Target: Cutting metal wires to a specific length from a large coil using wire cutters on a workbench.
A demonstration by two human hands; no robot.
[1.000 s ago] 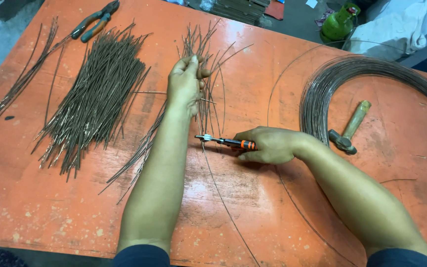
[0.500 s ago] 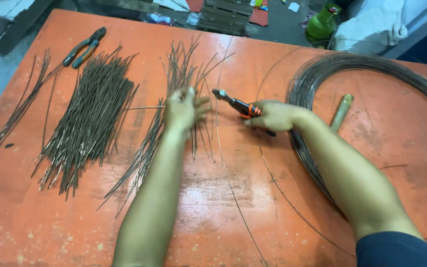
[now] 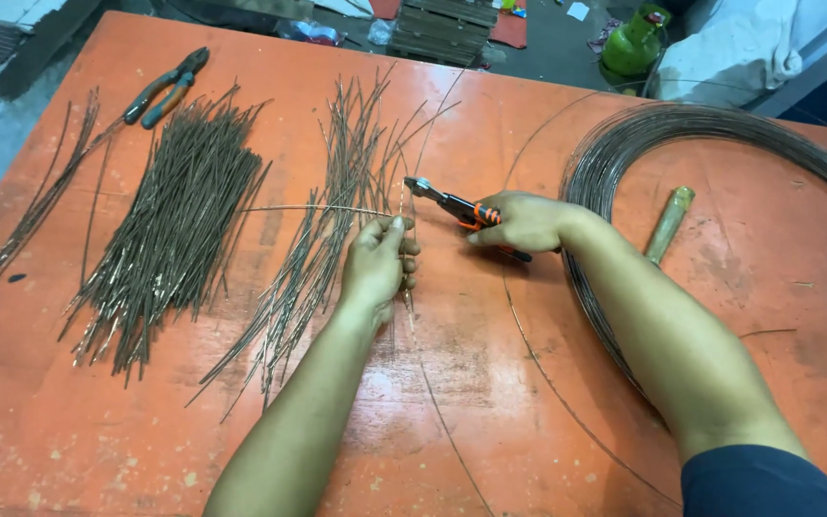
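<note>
Head view: on the orange counter the left hand has its fingers closed around a thin wire that runs off toward 9 o'clock, over a loose pile of cut wires. At 3 o'clock of it, the right hand grips orange-handled pliers, their tip beside the wire. A wire coil lies at 2 o'clock, a thicker bundle at 9 o'clock, spare pliers at 10 o'clock.
</note>
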